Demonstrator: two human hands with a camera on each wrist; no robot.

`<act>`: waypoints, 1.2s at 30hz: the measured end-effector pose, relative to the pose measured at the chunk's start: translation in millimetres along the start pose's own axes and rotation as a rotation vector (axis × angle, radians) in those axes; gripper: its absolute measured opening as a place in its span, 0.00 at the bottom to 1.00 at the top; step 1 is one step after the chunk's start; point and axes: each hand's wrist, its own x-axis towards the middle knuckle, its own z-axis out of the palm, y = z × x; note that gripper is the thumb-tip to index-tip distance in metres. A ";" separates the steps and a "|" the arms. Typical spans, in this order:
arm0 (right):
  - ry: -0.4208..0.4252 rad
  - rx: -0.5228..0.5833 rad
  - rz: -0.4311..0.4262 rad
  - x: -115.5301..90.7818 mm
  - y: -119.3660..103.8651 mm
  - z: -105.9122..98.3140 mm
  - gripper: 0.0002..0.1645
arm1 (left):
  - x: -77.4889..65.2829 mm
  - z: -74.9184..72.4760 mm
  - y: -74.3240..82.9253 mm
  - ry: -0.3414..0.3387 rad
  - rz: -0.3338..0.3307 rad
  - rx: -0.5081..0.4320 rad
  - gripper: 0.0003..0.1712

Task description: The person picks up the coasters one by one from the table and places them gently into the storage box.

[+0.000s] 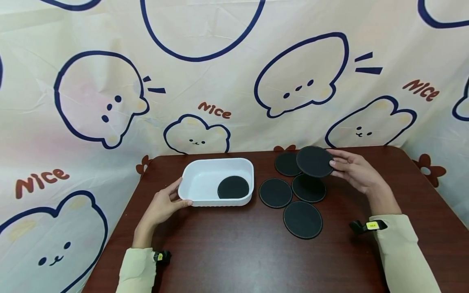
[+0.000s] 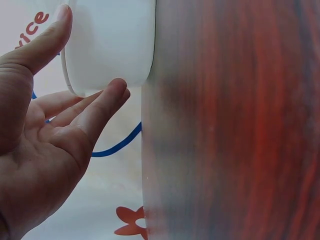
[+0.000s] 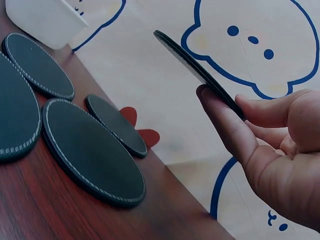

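My right hand (image 1: 357, 171) pinches a round black coaster (image 1: 315, 161) by its right edge, thumb on one face and fingers on the other. That coaster (image 3: 200, 72) is raised and tilted in the right wrist view. Below and left of it lie several more coasters (image 1: 302, 219) with pale stitched rims. At the left, my left hand (image 1: 165, 205) grips the near left corner of a white rectangular plastic tray (image 1: 199, 163); thumb and fingers touch its outside in the left wrist view. Inside the tray, on its right side, one black coaster (image 1: 233, 187) lies.
Everything stands on a dark brown wooden table (image 1: 234, 248). Behind its far edge hangs a pale cloth (image 1: 249, 134) printed with blue-outlined bears. The loose coasters lie close together just right of the tray.
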 end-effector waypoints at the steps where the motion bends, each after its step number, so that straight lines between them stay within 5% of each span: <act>1: -0.002 0.001 -0.005 0.9 0.2 1.9 0.36 | 0.1 0.1 -0.1 -0.001 0.000 -0.001 0.60; 36: -0.027 0.029 0.019 25.7 1.2 67.9 0.43 | 0.5 0.7 0.3 0.006 0.005 0.018 0.60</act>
